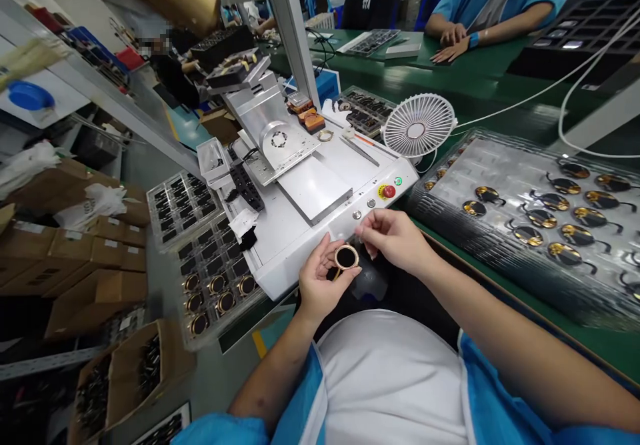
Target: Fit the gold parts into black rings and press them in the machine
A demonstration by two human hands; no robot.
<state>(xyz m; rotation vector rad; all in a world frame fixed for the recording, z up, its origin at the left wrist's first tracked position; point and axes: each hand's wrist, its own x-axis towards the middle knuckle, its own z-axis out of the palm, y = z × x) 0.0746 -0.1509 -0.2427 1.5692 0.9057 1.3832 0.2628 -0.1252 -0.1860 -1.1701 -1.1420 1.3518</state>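
Observation:
My left hand (323,281) holds a round gold-rimmed piece with a black face (347,257) between thumb and fingers, in front of the white machine's edge. Just right of it, my right hand (395,237) is raised with thumb and index finger pinched together; whatever it may hold is too small to make out. Behind both hands is the white machine (320,228) with buttons and a red knob (389,192). Similar gold-rimmed pieces (226,301) sit in a clear tray at the left.
A stack of clear trays (480,258) with round parts and cables lies right. A white fan (419,127) stands behind the machine. Tweezers (361,151) lie on the machine beside a metal fixture (277,139). Cardboard boxes (95,295) fill the left. A person's hands (453,43) rest across the table.

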